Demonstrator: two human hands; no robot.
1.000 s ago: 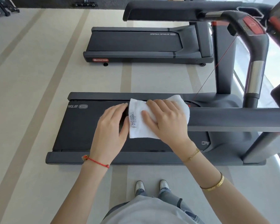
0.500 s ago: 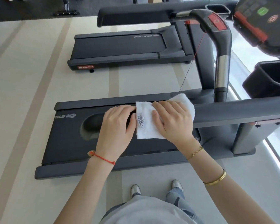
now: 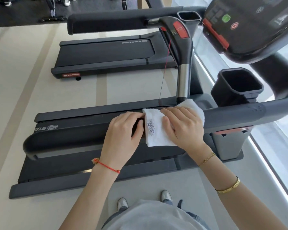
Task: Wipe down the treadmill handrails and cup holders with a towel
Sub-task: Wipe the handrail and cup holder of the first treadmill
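Observation:
A white towel (image 3: pixel 152 136) with a small label is wrapped over the near dark handrail (image 3: pixel 70 140) of the treadmill. My right hand (image 3: pixel 183 128) presses flat on the towel and grips it around the rail. Just left of the towel, my left hand (image 3: pixel 123 136) curls over the bare rail, its fingertips touching the towel's edge. The rail runs on to the right (image 3: pixel 236 117) toward the console. A black cup holder (image 3: pixel 238 85) stands open behind that stretch, and a second cup holder (image 3: pixel 189 18) sits by the far handrail (image 3: pixel 110 24).
The console (image 3: pixel 249 25) with a green and a red button hangs at the top right. A chrome grip (image 3: pixel 183 80) with a red stop key and cord rises behind the towel. A second treadmill (image 3: pixel 106 57) lies beyond. A window sill (image 3: pixel 273 156) runs along the right.
My head has lifted and turned right, bringing the console and cup holders into view. Both hands and the towel keep their grip on the rail, the towel shifted slightly toward the console.

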